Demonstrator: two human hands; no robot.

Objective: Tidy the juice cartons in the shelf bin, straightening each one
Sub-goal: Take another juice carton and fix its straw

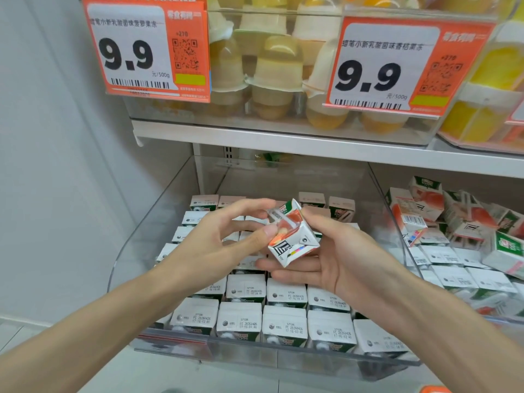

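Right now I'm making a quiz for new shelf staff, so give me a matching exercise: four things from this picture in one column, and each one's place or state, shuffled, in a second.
Things:
1. held carton
2. cartons in the near bin
3. cartons in the right bin
4. jelly cups

Places or states:
A. on the upper shelf
B. tilted, gripped by left hand and right hand
C. standing in neat rows
D. jumbled at odd angles

Pairs: 1-B, 2-C, 3-D, 4-A.
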